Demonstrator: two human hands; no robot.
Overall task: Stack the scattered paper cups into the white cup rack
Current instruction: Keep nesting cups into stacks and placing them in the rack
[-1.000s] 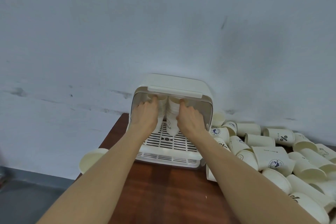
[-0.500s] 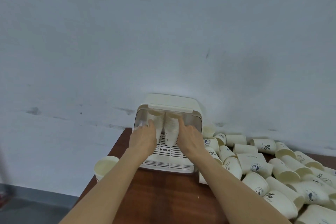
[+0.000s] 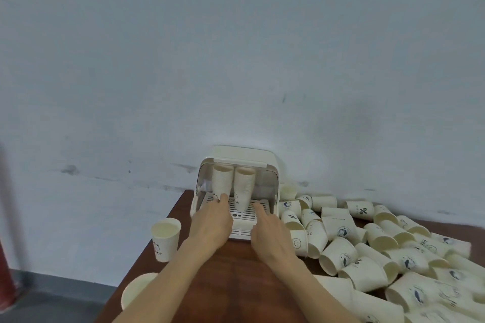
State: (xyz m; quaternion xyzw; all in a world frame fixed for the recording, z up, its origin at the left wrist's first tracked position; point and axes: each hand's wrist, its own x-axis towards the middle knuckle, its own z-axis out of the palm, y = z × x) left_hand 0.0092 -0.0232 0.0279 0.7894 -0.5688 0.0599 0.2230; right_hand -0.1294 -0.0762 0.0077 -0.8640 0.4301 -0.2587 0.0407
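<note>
Here, my left hand [image 3: 211, 220] and right hand [image 3: 267, 228], both slack and empty, rested before the white cup rack [image 3: 236, 189]; a stray nudge risked toppling its two cup stacks [image 3: 233, 183], with loose paper cups [image 3: 367, 252] heaped rightward.

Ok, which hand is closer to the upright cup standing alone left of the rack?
Left. The left hand rests at the rack's front, just right of the upright cup; the right hand lies farther right, toward the cup pile.

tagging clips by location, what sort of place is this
Probably a plain back room or staged workspace: a bare scuffed wall, a wooden table against it, and paper cups heaped beside a white cup rack.
</note>
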